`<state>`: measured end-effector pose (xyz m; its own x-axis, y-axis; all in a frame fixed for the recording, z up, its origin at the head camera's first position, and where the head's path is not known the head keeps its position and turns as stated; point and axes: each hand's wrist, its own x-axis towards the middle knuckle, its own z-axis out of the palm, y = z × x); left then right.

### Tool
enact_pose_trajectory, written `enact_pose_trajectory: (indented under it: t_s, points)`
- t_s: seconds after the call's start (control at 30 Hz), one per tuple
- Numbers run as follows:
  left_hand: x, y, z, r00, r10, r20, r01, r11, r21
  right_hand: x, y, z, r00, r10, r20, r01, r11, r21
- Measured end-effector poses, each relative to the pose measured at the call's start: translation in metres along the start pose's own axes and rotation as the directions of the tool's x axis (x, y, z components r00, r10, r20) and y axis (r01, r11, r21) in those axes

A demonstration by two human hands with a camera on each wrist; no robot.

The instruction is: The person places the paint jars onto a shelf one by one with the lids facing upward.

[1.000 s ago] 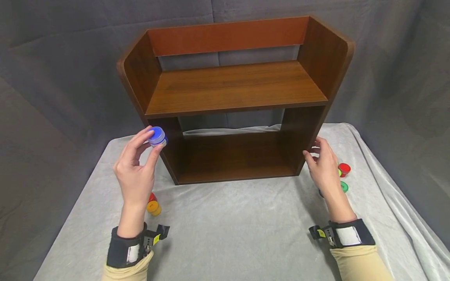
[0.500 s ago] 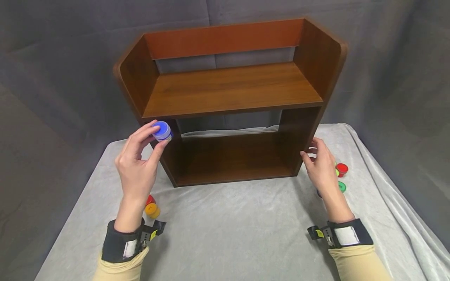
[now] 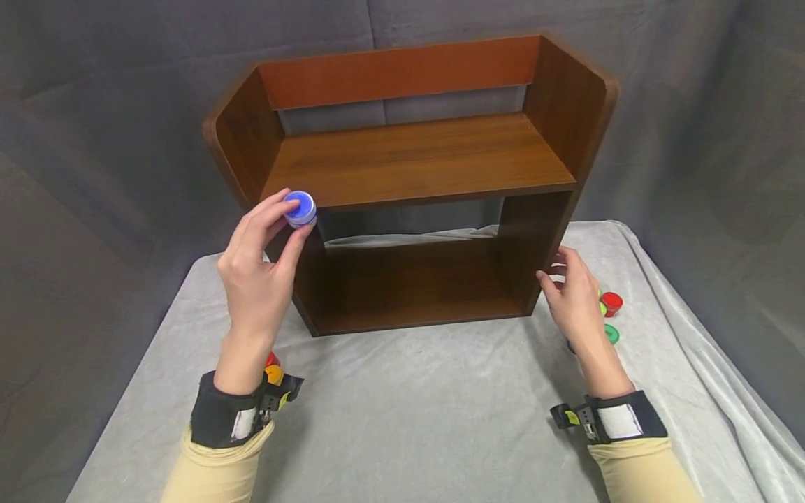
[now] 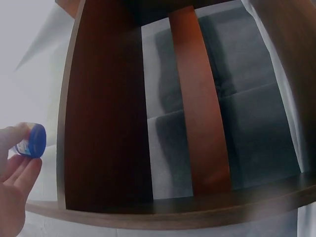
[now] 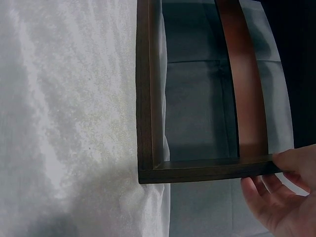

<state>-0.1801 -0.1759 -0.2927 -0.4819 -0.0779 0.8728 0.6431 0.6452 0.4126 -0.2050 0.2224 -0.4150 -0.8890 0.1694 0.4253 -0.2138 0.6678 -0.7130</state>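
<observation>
Head view: left hand [image 3: 256, 269] pinches blue-lidded jar [image 3: 301, 209], contents hidden; right hand [image 3: 574, 293] grips shelf [image 3: 415, 161].

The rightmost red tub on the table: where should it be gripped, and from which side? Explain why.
Pinch the red tub around its round side wall, probably best from above and the right. It stands upright and its right side looks open, while a yellow-green tub crowds its left and a green-lidded tub sits on the near side.

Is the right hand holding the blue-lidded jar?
No, the left hand pinches the blue-lidded jar, while the right hand holds the side of the shelf unit.
</observation>
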Motion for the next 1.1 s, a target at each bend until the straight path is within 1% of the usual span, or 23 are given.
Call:
enact_pose_trajectory:
  t_s: [0.13,0.23,0.4,0.57,0.77,0.9,1.1]
  points:
    - [0.004,0.0,0.004,0.999,-0.039,0.02,0.039,0.999,0.034,0.0,0.0,0.002,1.0,-0.002,0.003,0.002,1.0,0.009]
    - [0.007,-0.001,0.005,0.997,-0.068,0.022,0.067,0.996,0.053,0.0,0.0,0.004,1.0,-0.011,-0.004,0.011,1.0,0.012]
    - [0.011,-0.003,0.004,0.996,-0.087,0.024,0.085,0.994,0.069,0.0,-0.001,0.007,1.0,-0.012,0.006,0.011,1.0,0.012]
    - [0.017,-0.006,0.004,0.994,-0.086,0.068,0.077,0.989,0.124,0.001,-0.002,0.008,1.0,0.014,0.027,-0.014,1.0,0.001]
    - [0.026,-0.007,0.006,0.987,-0.08,0.139,0.047,0.973,0.225,0.001,-0.002,0.008,0.999,0.02,0.029,-0.02,1.0,-0.004]
    - [0.035,-0.007,0.007,0.981,-0.074,0.178,0.029,0.97,0.241,0.001,-0.001,0.009,1.0,0.015,0.022,-0.015,1.0,-0.003]
    - [0.043,-0.007,0.006,0.967,-0.11,0.229,0.046,0.962,0.268,0.002,0.0,0.01,1.0,0.014,0.022,-0.014,1.0,0.004]
